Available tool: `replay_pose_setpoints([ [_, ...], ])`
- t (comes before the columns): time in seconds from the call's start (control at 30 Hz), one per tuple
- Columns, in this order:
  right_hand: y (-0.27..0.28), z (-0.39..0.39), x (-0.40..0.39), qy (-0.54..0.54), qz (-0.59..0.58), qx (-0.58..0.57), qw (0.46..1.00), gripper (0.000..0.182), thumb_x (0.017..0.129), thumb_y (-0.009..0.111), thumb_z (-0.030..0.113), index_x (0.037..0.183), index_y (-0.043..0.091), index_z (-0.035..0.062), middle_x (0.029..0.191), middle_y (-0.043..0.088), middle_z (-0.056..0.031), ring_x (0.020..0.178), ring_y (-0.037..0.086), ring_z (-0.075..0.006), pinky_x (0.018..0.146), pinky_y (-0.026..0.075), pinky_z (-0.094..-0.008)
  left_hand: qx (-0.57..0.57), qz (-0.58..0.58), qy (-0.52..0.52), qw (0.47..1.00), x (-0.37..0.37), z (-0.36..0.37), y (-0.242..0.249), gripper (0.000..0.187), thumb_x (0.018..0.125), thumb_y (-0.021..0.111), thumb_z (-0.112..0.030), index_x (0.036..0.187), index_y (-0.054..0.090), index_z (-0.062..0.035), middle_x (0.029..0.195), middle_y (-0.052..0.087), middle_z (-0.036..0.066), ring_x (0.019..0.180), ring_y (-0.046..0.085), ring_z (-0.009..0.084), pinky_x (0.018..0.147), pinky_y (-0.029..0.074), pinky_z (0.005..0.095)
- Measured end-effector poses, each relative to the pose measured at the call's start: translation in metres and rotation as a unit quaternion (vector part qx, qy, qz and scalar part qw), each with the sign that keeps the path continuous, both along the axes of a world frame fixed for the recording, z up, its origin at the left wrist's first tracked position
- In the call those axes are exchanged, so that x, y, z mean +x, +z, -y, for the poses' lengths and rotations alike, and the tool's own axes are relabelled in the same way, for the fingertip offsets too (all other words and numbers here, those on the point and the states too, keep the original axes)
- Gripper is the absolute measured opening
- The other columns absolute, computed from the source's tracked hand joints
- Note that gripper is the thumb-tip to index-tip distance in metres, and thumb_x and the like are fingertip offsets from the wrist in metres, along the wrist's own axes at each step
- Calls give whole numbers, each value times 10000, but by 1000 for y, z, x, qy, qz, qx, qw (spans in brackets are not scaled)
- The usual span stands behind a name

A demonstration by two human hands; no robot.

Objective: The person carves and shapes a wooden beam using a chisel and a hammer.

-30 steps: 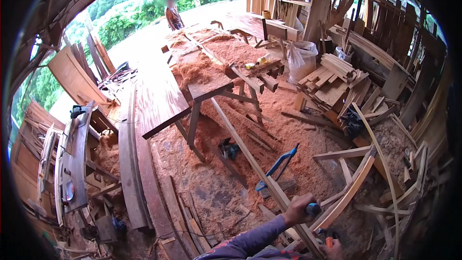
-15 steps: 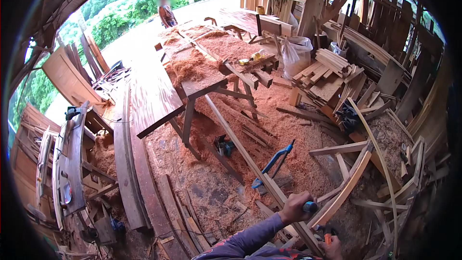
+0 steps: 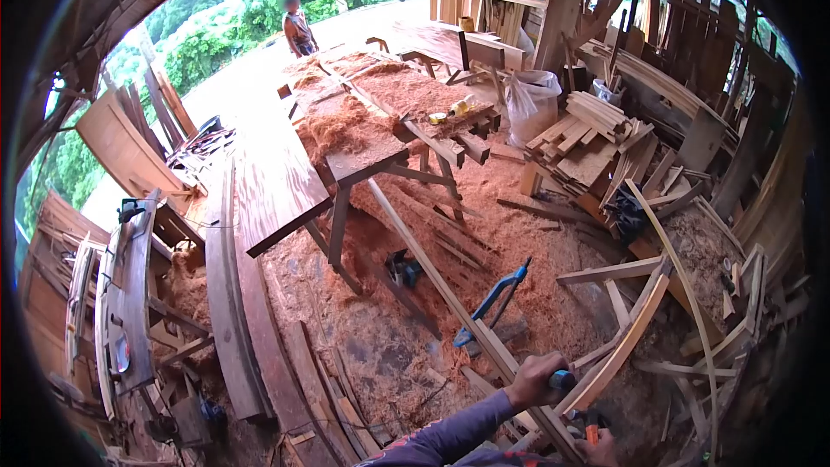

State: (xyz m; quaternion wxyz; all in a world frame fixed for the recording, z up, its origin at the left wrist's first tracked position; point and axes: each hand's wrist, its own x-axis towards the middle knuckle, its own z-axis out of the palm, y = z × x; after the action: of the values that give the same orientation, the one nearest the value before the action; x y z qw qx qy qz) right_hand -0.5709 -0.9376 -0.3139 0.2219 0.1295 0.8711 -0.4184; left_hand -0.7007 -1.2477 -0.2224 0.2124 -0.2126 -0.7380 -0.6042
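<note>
My left hand reaches across a long narrow wooden strip. Its fingers are closed around a dark handle with a blue end; the rest of that item is hidden. Lower down, my right hand is closed on an orange-and-black tool beside the strip, cut off by the frame's bottom edge. Just right of both hands lies a curved wooden piece. A blue bow saw rests on the floor beyond my left hand.
A shavings-covered workbench stands ahead, with a person behind it. A dark power tool sits on the floor. Stacked offcuts and a plastic bag are at right. Long planks lie at left.
My left hand has moved slightly right, with the strip's near end. My right hand has shifted a little. The view has moved slightly.
</note>
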Motion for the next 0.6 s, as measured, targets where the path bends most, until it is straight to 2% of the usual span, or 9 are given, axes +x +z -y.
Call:
replay_pose_setpoints([
  [0.23,25,14,0,-4,-3,7,1000,455,809,792,245,1102,613,-55,949,684,-171,875,647,-243,768,523,-380,11,-9,-18,1000,0,-2,-7,177,703,722,-84,817,587,-81,732,582,105,627,635,306,545,491,397],
  [0.3,22,13,2,-6,-9,2,1000,452,809,790,244,1099,610,-53,943,683,-166,863,647,-241,760,525,-379,27,-52,-20,998,-2,-3,-5,179,779,727,-40,769,551,-71,660,551,105,552,608,287,482,443,384],
  [0.33,21,12,1,-6,-18,-3,1000,449,810,789,243,1096,607,-52,937,683,-160,850,647,-240,751,526,-377,26,-52,-21,998,-1,-2,-6,179,779,727,-40,769,551,-71,660,551,105,552,608,287,482,443,384],
  [0.4,12,7,1,-14,-3,-8,1000,451,812,788,247,1096,603,-50,934,683,-153,838,647,-237,740,527,-374,1,-24,-30,999,0,-1,-9,208,680,728,-93,828,584,-79,728,568,110,627,626,317,546,487,402],
  [0.6,26,13,3,-19,-13,-13,1000,438,834,764,269,1101,600,-37,927,681,-141,800,646,-203,699,536,-365,3,-26,-26,999,-1,-5,-17,235,659,745,-112,824,580,-82,727,560,112,631,627,314,541,479,409],
])
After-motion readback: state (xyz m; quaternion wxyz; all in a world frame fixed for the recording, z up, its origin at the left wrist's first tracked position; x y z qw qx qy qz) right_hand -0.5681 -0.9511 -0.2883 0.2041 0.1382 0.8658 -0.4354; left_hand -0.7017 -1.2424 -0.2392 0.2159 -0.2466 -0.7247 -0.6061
